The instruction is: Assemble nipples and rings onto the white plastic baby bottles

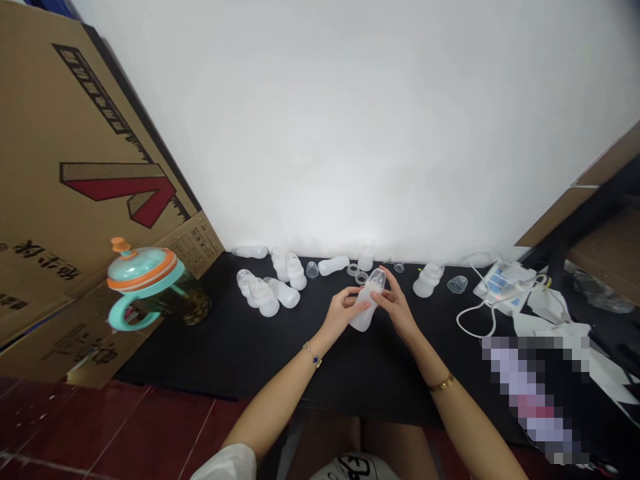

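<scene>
A frosted white baby bottle (361, 319) with a clear cap (377, 277) on top is held between my two hands, tilted over the black table. My left hand (345, 307) grips the bottle's left side with fingers and thumb. From the right, my right hand (396, 305) holds it, one finger reaching up along the cap. Just behind the hands lie clear rings (361, 277). Further back, a bottle (334, 265) lies on its side, and another bottle (366, 259) is by the wall.
Several capped bottles (263, 297) are grouped at the left. A bottle (428, 280) and a loose clear cap (457, 285) sit at the right, near a white device with a cable (505, 287). A lidded pitcher (145, 273) and cardboard box (90, 133) are far left.
</scene>
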The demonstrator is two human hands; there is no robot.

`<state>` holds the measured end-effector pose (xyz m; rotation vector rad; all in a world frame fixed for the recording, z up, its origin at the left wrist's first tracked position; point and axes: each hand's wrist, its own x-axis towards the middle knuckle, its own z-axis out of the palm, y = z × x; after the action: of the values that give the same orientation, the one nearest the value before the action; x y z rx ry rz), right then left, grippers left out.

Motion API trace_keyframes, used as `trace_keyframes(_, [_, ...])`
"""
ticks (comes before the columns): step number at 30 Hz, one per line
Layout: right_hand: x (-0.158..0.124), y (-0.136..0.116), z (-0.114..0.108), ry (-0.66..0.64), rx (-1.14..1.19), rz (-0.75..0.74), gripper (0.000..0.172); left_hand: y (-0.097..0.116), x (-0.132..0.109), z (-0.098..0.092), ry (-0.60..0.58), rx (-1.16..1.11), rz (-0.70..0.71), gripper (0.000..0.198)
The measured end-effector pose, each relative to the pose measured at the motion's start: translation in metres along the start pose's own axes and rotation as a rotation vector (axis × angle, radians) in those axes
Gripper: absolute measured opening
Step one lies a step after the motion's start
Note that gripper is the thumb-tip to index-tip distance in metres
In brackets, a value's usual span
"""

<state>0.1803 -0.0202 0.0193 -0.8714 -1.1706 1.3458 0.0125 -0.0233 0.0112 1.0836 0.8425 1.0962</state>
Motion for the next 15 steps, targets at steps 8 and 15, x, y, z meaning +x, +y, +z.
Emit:
trace_keyframes(8, [0.0011,0.0001,-0.0015,0.051,-0.031,0.002,0.086,-0.0046,0.0015,-0.0013,-0.012,0.003,0.002,0.057])
trace_keyframes(15, [-0.0006,-0.0031,-0.0003,0.058,-0.036,0.001,0.082,-0.0043,0.0011,-0.0015,-0.015,0.025,-0.008,0.058])
